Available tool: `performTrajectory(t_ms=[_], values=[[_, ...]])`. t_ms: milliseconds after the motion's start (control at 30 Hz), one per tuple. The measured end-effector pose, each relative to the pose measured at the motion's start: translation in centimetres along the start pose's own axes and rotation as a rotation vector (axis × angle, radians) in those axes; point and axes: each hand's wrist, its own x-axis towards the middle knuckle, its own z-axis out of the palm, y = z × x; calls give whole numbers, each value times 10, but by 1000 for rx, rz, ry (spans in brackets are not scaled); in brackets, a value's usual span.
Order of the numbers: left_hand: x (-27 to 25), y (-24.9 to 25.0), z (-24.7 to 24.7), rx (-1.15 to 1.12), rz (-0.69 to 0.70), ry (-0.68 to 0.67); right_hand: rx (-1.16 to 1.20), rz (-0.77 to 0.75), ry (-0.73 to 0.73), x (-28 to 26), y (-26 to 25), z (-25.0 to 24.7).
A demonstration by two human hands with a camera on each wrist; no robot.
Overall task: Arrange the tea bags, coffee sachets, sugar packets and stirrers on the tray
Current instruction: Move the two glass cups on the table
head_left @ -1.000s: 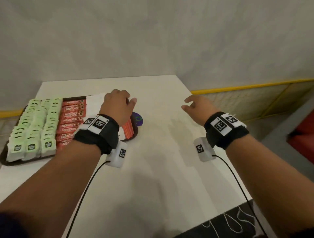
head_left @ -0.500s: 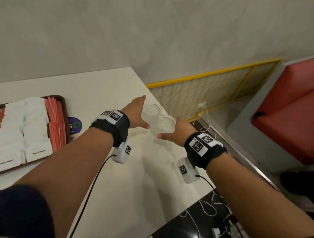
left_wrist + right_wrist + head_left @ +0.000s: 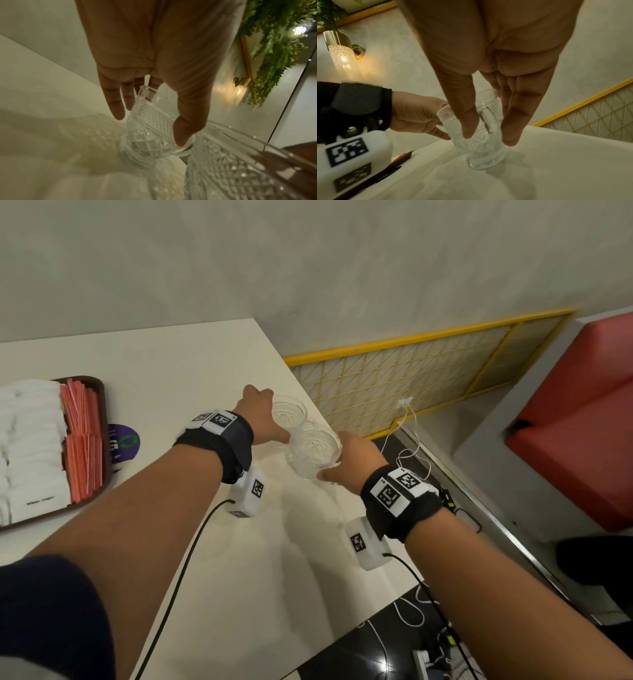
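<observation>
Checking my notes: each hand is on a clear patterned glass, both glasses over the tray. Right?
Not over the tray. The left hand holds the far glass, the right hand the near glass, both by the right edge of the table, apart from the tray, as the head view shows.

Two clear cut-glass tumblers (image 3: 301, 436) with a diamond pattern are seen on a smooth matt white table (image 3: 191, 361); paper sachets (image 3: 30, 440) are seen at nine o'clock.
</observation>
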Motion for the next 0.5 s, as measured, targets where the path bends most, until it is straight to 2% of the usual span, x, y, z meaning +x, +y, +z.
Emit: performTrajectory(t_ms=[133,267,333,500], values=[[-6,-11,-1,-101,-81,42,-74,75,-67,-2,-7,-9],[-16,-31,-7,-172,-126,101,114,126,-103,3,-15,-6],[-22,-44,-12,-228,-129,137,126,130,-110,8,-22,-3],[-45,-81,-42,-313,-163,249,271,127,-70,20,-56,11]])
